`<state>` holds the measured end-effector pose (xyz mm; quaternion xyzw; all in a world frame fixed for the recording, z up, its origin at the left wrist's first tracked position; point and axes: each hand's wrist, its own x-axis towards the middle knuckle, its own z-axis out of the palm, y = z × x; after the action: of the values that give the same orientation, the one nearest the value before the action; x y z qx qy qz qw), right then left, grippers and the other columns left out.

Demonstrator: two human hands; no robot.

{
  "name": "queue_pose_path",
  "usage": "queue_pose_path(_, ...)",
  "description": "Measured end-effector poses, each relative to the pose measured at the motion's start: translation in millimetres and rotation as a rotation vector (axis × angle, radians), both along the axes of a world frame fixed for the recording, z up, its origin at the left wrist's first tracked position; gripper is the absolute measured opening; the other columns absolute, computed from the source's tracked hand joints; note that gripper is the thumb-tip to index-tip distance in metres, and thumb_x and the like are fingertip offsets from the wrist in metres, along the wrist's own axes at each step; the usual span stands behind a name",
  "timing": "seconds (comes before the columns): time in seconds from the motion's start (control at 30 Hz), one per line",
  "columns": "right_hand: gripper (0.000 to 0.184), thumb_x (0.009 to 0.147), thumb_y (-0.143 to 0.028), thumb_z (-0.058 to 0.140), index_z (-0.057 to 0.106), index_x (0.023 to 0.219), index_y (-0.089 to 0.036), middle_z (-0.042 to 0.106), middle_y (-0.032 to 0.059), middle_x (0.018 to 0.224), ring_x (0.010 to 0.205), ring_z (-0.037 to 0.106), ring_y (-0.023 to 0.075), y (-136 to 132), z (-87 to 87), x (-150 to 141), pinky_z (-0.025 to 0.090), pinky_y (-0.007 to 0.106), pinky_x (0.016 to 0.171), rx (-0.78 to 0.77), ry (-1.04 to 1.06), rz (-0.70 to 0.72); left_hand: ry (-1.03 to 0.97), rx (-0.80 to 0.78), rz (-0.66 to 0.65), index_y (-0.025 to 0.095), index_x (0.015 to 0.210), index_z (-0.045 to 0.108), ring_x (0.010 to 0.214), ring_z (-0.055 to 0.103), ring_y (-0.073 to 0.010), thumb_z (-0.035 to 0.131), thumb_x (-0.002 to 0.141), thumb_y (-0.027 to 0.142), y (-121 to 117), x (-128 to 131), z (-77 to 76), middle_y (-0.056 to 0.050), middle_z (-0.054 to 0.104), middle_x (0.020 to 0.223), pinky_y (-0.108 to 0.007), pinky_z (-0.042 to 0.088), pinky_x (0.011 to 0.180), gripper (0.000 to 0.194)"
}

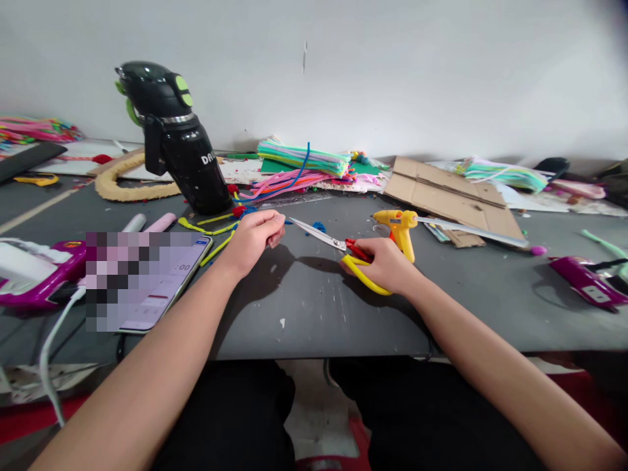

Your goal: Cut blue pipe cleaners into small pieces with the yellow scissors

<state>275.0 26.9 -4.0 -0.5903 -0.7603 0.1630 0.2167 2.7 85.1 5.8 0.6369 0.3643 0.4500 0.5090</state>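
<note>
As we inspect rightward, a phone (161, 288) lies on the grey table (294, 320); our left hand (258, 237) has its fingertips together, on what we cannot tell; between both hands, scissors (324, 237) point leftward, our right hand (381, 261) clamped on their handles; a yellow glue gun (401, 226) sits just beyond.

A pale wall (417, 72) with a thin vertical mark (305, 57) stands behind the dark grey table (304, 327).

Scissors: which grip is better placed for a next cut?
Right, probably: the right grip holds the scissors by the handles, blades pointing toward the left grip, which is pinched closed, off the handles.
</note>
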Motion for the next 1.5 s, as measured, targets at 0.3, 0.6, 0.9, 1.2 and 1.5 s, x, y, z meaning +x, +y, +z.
queue_pose_path(0.3, 0.038, 0.076, -0.042, 0.063, 0.037, 0.059, -0.02, 0.036, -0.0044, 0.057, 0.059, 0.027, 0.01, 0.1, 2.9, -0.9, 0.02, 0.028, 0.057, -0.009, -0.015, 0.022, 0.018, 0.012, -0.008, 0.018, 0.059, 0.046, 0.058, 0.041, -0.0121, 0.057, 0.089, 0.032, 2.9, -1.4, -2.4, 0.0, 0.042, 0.059, -0.029, 0.032, 0.059, 0.035)
queue_pose_path(0.6, 0.037, 0.077, -0.042, 0.063, 0.039, 0.059, -0.02, 0.037, -0.0036, 0.058, 0.059, 0.029, 0.0103, 2.4, 1.8, 0.4, 0.023, 0.027, 0.056, 0.004, 0.004, 0.02, 0.032, 0.013, 0.022, 0.018, 0.059, 0.046, 0.058, 0.041, -0.0122, 0.058, 0.086, 0.033, 0.1, 0.2, 1.0, 0.0, 0.042, 0.059, -0.028, 0.033, 0.058, 0.033)
queue_pose_path(0.9, 0.041, 0.074, -0.048, 0.065, 0.039, 0.059, -0.02, 0.037, -0.0036, 0.059, 0.058, 0.03, 0.0101, -0.5, 2.1, -0.5, 0.022, 0.027, 0.054, -0.033, 0.025, -0.008, 0.035, 0.017, 0.03, 0.018, 0.061, 0.048, 0.058, 0.041, -0.0123, 0.059, 0.085, 0.032, -1.9, 0.6, 3.9, 0.0, 0.043, 0.06, -0.029, 0.033, 0.057, 0.03)
queue_pose_path(1.2, 0.041, 0.076, -0.047, 0.063, 0.038, 0.059, -0.02, 0.035, -0.0037, 0.058, 0.058, 0.028, 0.01, -0.4, 3.5, -0.4, 0.02, 0.027, 0.054, -0.052, 0.004, 0.01, 0.047, 0.026, 0.024, 0.018, 0.061, 0.049, 0.059, 0.042, -0.0125, 0.058, 0.086, 0.033, -0.9, 0.5, 1.8, 0.0, 0.043, 0.061, -0.029, 0.034, 0.058, 0.03)
queue_pose_path(1.5, 0.04, 0.076, -0.046, 0.063, 0.038, 0.059, -0.02, 0.036, -0.0039, 0.058, 0.059, 0.028, 0.01, 1.1, 2.3, 0.1, 0.02, 0.028, 0.056, -0.042, -0.013, 0.021, 0.068, 0.027, 0.023, 0.018, 0.063, 0.05, 0.06, 0.042, -0.0127, 0.058, 0.086, 0.033, -0.3, -0.3, 2.4, 0.0, 0.044, 0.063, -0.029, 0.034, 0.059, 0.028)
